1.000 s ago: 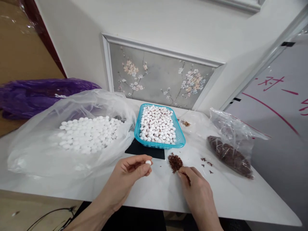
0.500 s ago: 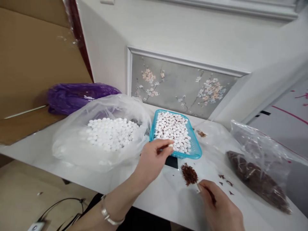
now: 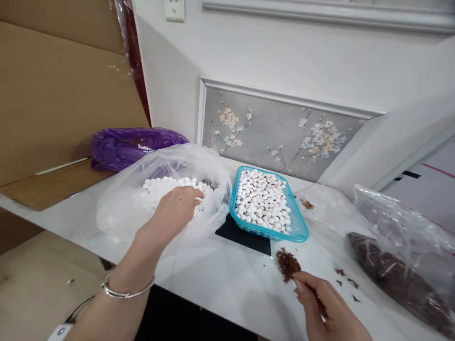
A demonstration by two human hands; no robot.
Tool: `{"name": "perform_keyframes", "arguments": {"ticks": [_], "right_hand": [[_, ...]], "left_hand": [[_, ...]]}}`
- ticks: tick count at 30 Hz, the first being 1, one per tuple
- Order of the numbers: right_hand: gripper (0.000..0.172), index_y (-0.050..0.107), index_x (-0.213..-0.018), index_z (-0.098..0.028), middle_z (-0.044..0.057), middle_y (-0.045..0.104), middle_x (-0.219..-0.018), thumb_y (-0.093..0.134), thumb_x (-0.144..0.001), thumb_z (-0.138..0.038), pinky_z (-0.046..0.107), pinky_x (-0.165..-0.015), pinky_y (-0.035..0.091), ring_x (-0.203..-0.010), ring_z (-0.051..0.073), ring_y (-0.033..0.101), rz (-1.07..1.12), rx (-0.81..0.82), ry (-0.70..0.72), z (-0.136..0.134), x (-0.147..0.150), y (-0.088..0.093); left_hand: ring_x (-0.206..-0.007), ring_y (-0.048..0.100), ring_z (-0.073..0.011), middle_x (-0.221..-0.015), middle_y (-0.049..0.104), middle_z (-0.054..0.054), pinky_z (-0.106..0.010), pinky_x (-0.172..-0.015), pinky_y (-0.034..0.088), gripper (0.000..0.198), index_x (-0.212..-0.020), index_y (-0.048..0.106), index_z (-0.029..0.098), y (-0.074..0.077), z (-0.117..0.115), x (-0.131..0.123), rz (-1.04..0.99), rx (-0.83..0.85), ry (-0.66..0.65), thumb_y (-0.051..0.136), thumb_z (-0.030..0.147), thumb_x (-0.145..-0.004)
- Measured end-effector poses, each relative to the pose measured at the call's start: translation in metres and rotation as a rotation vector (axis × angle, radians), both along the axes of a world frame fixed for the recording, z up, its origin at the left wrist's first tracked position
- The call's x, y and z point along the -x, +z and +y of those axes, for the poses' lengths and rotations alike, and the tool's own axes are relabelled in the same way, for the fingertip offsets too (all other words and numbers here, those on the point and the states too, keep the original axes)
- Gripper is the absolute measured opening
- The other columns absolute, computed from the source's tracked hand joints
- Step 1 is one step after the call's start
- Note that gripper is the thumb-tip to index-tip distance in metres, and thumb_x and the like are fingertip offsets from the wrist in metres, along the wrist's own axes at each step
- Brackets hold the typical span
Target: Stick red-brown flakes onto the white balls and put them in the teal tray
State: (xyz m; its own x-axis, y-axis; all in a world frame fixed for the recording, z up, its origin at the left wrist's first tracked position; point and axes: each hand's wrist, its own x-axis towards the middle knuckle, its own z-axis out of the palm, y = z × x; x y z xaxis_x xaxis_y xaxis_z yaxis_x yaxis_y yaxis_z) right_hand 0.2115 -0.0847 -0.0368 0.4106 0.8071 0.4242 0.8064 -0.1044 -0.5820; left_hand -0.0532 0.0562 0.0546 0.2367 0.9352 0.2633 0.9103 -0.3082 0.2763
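Observation:
My left hand (image 3: 177, 206) is over the clear plastic bag (image 3: 113, 213), among its small white balls (image 3: 159, 183). Its fingers are curled together, and whatever they grip is hidden behind the hand. Close by stands a blue plastic basket (image 3: 303, 228) filled with a layer of white balls (image 3: 265, 201), brown bits showing between them. My right hand (image 3: 325, 303) pinches thumb and forefinger together at the edge of a small heap of reddish-brown dried bits (image 3: 287, 263), apparently holding some.
A large clear bag of brown material (image 3: 387, 270) lies at right, with stray brown bits (image 3: 340, 272) beside it. Behind the ball bag sits a purple plastic bag (image 3: 135, 144). Cardboard (image 3: 64, 94) stands at left; a black flat patch (image 3: 245, 238) lies by the basket.
My left hand has moved left from the basket's near edge to the bag of white balls. My right hand has shifted slightly onto the brown heap; the white piece at its fingertips no longer shows.

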Motion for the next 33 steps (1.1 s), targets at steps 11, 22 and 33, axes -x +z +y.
{"name": "perform_keyframes", "arguments": {"ticks": [11, 22, 33], "right_hand": [[0.018, 0.063, -0.077, -0.022, 0.000, 0.060, -0.067, 0.055, -0.086, -0.036, 0.022, -0.056, 0.046, -0.058, 0.013, 0.055, 0.469, -0.052, 0.355, 0.002, 0.049, 0.021], [0.013, 0.063, -0.081, -0.020, -0.001, 0.059, -0.066, 0.059, -0.085, -0.031, 0.022, -0.059, 0.048, -0.061, 0.012, 0.056, 0.792, -0.081, 0.455, 0.009, 0.073, 0.046], [0.016, 0.053, -0.079, -0.021, -0.002, 0.053, -0.070, 0.046, -0.093, -0.026, 0.021, -0.059, 0.045, -0.064, 0.011, 0.053, 0.661, -0.075, 0.496, 0.015, 0.076, 0.047]], "left_hand": [[-0.088, 0.063, -0.0295, -0.098, 0.073, -0.008, -0.034, -0.071, 0.042, 0.026, -0.094, 0.073, 0.024, -0.014, -0.003, 0.016, -0.166, -0.045, 0.033, 0.050, 0.019, -0.083], [-0.074, 0.060, -0.0126, -0.076, 0.069, -0.002, -0.022, -0.074, 0.048, 0.015, -0.086, 0.076, 0.020, -0.029, -0.072, -0.037, -1.492, 0.953, -0.171, 0.074, 0.030, -0.074], [-0.065, 0.049, -0.0082, -0.070, 0.055, 0.001, -0.018, -0.068, 0.044, 0.017, -0.076, 0.068, 0.016, -0.043, -0.071, -0.060, -1.571, 1.098, -0.272, 0.064, 0.030, -0.084]]}}
